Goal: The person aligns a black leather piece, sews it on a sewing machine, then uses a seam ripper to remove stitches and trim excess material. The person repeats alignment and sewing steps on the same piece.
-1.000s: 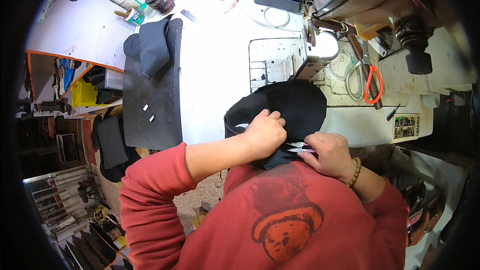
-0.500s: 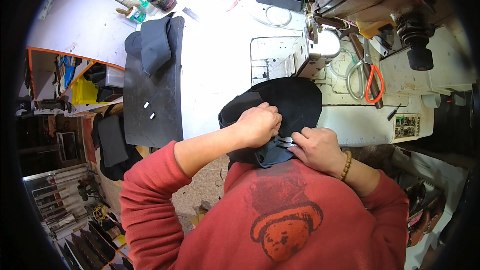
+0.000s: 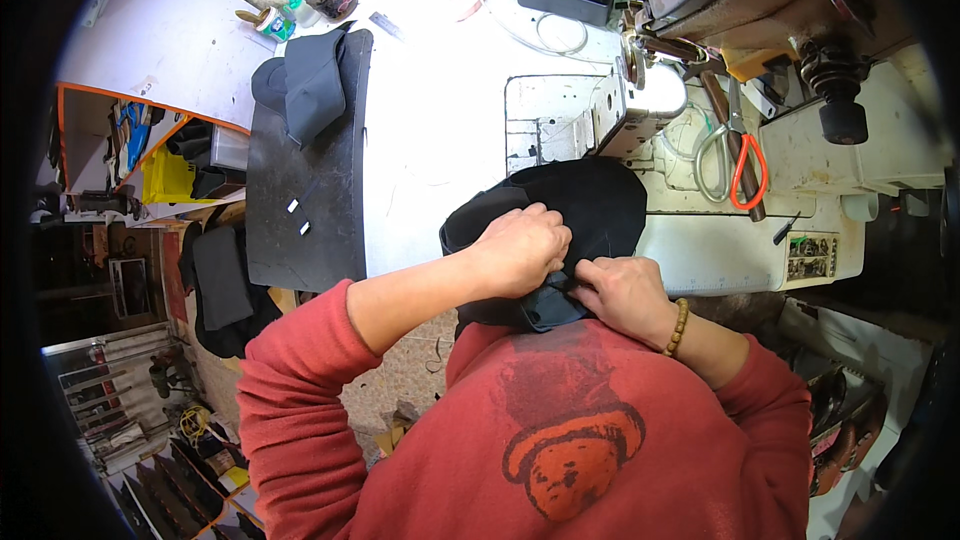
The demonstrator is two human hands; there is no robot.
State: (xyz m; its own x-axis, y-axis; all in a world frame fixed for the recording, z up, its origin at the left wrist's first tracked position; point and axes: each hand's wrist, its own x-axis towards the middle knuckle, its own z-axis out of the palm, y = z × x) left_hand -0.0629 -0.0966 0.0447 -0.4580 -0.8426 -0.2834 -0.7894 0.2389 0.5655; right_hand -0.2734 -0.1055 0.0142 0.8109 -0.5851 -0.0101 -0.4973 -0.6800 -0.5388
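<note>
A black fabric piece (image 3: 610, 205), curved and folded into several layers, lies bunched over the near edge of the sewing machine table against my front. Its blue-grey inner side (image 3: 552, 308) shows between my hands. With fingers curled closed, my left hand (image 3: 522, 252) grips the fabric from above. My right hand (image 3: 628, 298), with a beaded bracelet at the wrist, is closed in a pinch at the fabric's near part. What its fingertips hold is hidden among the dark folds.
Beyond the fabric stands the sewing machine (image 3: 640, 90). Orange-handled scissors (image 3: 748, 170) and a hammer (image 3: 720, 100) lie right of it. A small parts box (image 3: 812, 256) sits at the right edge. Grey cut pieces (image 3: 315, 90) rest on a black board (image 3: 300, 195) at left.
The pale, shiny, pronged thing beside my right fingertips no longer shows. My right hand has shifted slightly left, closer to my left hand, which keeps its grip on the fabric.
</note>
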